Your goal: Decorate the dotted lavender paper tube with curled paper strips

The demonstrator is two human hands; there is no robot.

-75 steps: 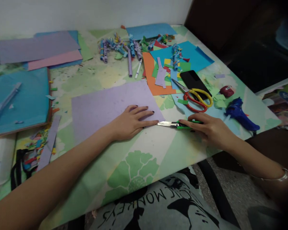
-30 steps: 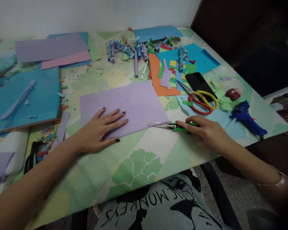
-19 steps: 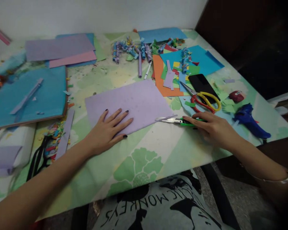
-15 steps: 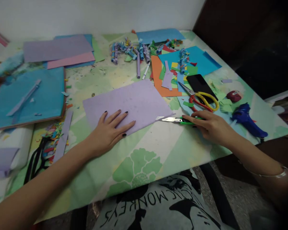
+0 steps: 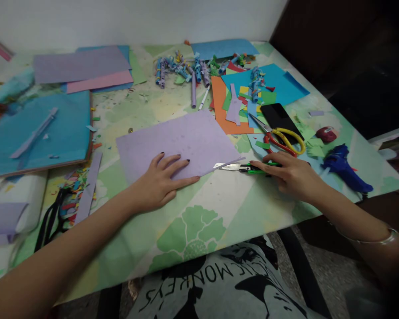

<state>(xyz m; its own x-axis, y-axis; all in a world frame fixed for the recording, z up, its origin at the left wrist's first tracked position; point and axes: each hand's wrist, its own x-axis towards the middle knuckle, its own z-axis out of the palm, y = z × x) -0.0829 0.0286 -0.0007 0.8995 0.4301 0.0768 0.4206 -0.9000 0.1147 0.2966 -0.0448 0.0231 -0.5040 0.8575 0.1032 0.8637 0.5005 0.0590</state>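
Note:
My left hand (image 5: 161, 181) lies flat with fingers spread on a lilac sheet of paper (image 5: 173, 137), near its front edge. My right hand (image 5: 291, 175) is closed around a cutter knife (image 5: 231, 167) with a silver blade end and a green-and-black handle. The blade lies at the sheet's front right edge, where a narrow sliver of paper sticks out above it. Just beyond my right hand rest scissors (image 5: 286, 137) with red and yellow handles, partly over a black phone (image 5: 281, 118).
A blue glue gun (image 5: 346, 168) lies at the right. Orange paper (image 5: 221, 104) and coloured scraps lie behind the phone. Rolled, fringed paper tubes (image 5: 197, 66) are at the back. A blue board (image 5: 66, 128) and a lilac strip (image 5: 89, 188) lie at the left.
My left hand has slid to the right along the sheet's front edge. The cutter's blade stays at the sheet's edge, with my right hand shifted slightly left.

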